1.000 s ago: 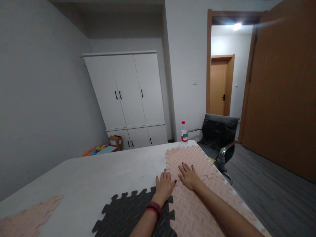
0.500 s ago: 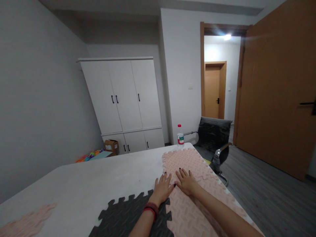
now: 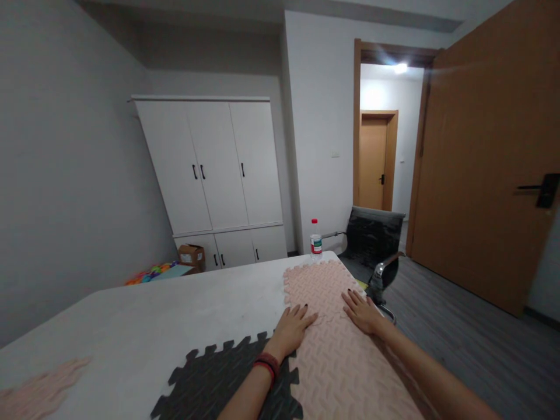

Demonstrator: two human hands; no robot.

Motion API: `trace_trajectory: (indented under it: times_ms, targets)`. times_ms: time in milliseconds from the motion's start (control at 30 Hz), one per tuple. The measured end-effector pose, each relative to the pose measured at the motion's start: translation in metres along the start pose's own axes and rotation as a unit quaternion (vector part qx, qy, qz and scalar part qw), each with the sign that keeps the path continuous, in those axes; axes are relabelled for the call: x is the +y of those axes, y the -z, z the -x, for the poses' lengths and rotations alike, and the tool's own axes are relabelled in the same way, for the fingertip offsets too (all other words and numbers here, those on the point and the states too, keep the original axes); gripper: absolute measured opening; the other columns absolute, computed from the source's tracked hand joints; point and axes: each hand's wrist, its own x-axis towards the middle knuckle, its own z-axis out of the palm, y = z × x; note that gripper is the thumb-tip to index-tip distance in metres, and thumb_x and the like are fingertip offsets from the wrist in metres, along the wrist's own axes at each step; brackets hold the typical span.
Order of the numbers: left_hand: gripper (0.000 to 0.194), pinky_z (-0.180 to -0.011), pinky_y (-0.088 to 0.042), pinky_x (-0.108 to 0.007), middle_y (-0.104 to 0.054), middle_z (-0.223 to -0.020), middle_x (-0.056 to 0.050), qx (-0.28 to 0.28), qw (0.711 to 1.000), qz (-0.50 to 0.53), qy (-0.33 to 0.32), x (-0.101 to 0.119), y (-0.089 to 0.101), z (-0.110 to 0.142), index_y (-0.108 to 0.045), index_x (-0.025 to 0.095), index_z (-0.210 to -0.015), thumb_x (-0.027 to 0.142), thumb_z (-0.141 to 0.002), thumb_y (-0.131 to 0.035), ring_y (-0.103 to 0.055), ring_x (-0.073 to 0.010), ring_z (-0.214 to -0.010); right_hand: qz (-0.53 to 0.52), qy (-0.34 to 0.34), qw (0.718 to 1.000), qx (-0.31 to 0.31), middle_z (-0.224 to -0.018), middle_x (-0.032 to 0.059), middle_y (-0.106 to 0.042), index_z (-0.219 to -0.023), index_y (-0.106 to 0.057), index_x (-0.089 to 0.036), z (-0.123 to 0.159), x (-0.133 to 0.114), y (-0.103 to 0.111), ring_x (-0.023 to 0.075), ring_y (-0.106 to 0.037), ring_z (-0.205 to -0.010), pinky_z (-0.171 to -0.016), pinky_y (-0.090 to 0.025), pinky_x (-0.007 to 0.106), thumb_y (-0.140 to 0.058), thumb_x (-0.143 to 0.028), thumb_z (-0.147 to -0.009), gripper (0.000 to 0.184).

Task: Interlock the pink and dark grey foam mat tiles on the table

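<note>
Two pink foam mat tiles lie joined along the table's right side: a far tile (image 3: 312,280) and a near tile (image 3: 341,367). My left hand (image 3: 293,328) rests with fingers spread at the left end of their seam, a red band round its wrist. At the seam's right end, by the table edge, my right hand (image 3: 362,312) lies flat with its fingers apart. Neither hand grips anything. A black foam mat tile (image 3: 223,373) with toothed edges sits left of the near pink tile, partly under my left forearm.
Another pink foam tile (image 3: 41,391) lies on the white table (image 3: 144,321) at the left. A red-capped bottle (image 3: 315,240) stands at the far corner. Beyond the right edge is a black chair (image 3: 371,239). A cardboard box (image 3: 191,256) sits by the white cabinet (image 3: 210,163).
My right hand has slid right along the seam, away from my left hand, to the table's edge. My left hand has barely moved. The view has shifted slightly.
</note>
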Motion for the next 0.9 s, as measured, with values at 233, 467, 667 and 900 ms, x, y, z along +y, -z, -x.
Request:
trace_trajectory:
  times_ms: [233, 467, 667, 900]
  targets:
    - [0.059, -0.100, -0.035, -0.041, -0.042, -0.138, -0.005, -0.010, 1.000, -0.003, -0.007, 0.027, 0.003, -0.003, -0.035, 0.034, -0.131, 0.010, -0.078, -0.033, -0.037, -0.0230, -0.126, 0.001, -0.002, 1.000, -0.017, -0.151, 0.0070, -0.008, -0.143, -0.012, -0.026, -0.006, 0.004, -0.008, 0.0268, -0.005, -0.137, -0.105, -0.006, 0.055, -0.013, -0.069, -0.081, 0.075]
    - [0.052, -0.092, -0.039, -0.046, -0.040, -0.133, -0.027, -0.006, 0.998, -0.039, 0.051, 0.075, 0.000, -0.002, -0.035, 0.007, -0.131, 0.007, -0.079, -0.026, -0.042, -0.0320, -0.120, 0.008, -0.017, 1.000, 0.002, -0.151, 0.0096, -0.009, -0.143, -0.015, -0.025, -0.006, 0.001, -0.020, 0.0269, -0.004, -0.137, -0.105, -0.005, 0.054, -0.011, -0.065, -0.084, 0.072]
    - [0.050, -0.090, -0.038, -0.047, -0.043, -0.127, -0.032, 0.000, 0.998, -0.022, 0.064, 0.091, 0.003, 0.000, -0.036, 0.004, -0.129, 0.006, -0.082, -0.019, -0.046, -0.0322, -0.116, 0.012, -0.035, 0.999, -0.002, -0.151, 0.0082, -0.010, -0.143, -0.015, -0.026, -0.006, 0.000, -0.023, 0.0271, -0.005, -0.137, -0.106, -0.005, 0.053, -0.016, -0.072, -0.078, 0.079]
    - [0.045, -0.089, -0.044, -0.027, -0.062, -0.114, -0.005, 0.003, 0.992, 0.106, 0.067, 0.065, 0.041, 0.036, -0.049, 0.022, -0.120, 0.015, -0.076, -0.039, -0.057, -0.0153, -0.101, 0.015, -0.047, 0.999, 0.008, -0.151, 0.0077, -0.013, -0.143, -0.016, -0.027, 0.002, -0.007, -0.020, 0.0262, -0.007, -0.137, -0.106, -0.006, 0.053, -0.017, -0.070, -0.080, 0.076]
